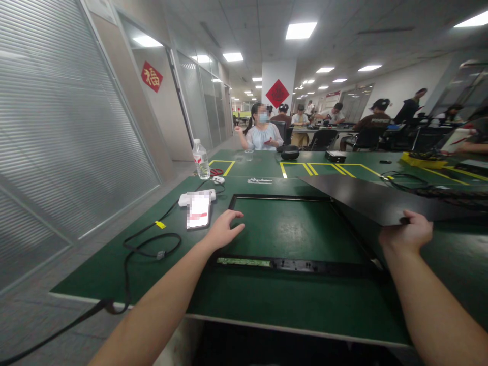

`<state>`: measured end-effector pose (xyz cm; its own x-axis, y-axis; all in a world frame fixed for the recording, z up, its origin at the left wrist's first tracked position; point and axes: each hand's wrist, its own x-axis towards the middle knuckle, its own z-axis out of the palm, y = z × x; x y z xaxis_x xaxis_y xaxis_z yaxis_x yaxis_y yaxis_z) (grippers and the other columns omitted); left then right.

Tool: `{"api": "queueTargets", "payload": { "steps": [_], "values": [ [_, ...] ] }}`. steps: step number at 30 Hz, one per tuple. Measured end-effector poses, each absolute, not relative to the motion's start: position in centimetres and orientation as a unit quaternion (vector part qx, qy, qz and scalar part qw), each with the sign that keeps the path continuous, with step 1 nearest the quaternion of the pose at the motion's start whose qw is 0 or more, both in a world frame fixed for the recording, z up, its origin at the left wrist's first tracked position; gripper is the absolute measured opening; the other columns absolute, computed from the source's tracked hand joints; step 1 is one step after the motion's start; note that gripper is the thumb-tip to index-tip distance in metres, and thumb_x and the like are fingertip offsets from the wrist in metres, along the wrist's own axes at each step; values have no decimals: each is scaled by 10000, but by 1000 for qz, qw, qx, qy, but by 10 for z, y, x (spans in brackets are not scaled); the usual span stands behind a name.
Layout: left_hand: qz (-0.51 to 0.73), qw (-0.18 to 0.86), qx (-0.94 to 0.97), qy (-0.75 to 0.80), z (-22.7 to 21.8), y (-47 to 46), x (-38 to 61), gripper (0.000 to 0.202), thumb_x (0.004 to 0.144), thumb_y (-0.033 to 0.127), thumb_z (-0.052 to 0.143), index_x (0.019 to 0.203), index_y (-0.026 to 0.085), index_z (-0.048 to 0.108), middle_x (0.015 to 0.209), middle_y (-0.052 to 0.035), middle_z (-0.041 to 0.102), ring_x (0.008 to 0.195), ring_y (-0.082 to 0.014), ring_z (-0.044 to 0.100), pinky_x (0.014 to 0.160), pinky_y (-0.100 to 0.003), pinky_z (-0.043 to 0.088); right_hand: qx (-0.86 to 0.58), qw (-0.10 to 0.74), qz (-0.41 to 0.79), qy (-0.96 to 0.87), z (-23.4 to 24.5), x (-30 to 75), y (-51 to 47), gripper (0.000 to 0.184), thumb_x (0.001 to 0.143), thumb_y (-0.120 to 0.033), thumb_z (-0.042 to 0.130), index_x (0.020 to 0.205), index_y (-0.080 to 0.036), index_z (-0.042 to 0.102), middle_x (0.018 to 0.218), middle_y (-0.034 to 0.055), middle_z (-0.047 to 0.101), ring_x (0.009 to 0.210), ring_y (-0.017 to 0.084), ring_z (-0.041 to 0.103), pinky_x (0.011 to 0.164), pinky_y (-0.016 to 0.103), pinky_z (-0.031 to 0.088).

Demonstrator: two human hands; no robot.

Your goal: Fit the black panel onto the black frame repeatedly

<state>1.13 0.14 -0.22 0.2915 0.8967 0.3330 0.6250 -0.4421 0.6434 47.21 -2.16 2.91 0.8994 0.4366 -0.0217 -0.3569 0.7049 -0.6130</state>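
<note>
A black rectangular frame (324,266) lies flat on the green table, with a green circuit strip (244,262) set in its near side. My left hand (225,229) is over the frame's left side, fingers apart and nothing in them; whether it touches the frame I cannot tell. On the right, my right hand (407,234) grips the near edge of a thin dark flat panel (366,198). The panel is tilted and raised over the frame's right side, covering part of it. Some fingers of that hand are hidden beneath the panel.
Left of the frame lie a lit phone (199,211), a white device (186,198) and a black cable (125,269). A water bottle (201,160) stands behind them. Farther back are a black round case (290,152) and a yellow tray (423,160). A masked person (263,134) sits across the table.
</note>
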Motion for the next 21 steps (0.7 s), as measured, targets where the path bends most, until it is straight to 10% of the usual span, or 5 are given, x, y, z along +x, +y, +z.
{"api": "queueTargets", "payload": {
  "steps": [21],
  "values": [
    [313, 212, 800, 465, -3, 0, 13, 187, 820, 318, 655, 946, 233, 765, 1061, -110, 768, 1047, -309, 692, 1011, -446, 520, -398, 901, 166, -46, 29, 472, -30, 545, 533, -47, 456, 1014, -303, 447, 1084, -65, 627, 936, 129, 686, 553, 195, 563]
  ]
}}
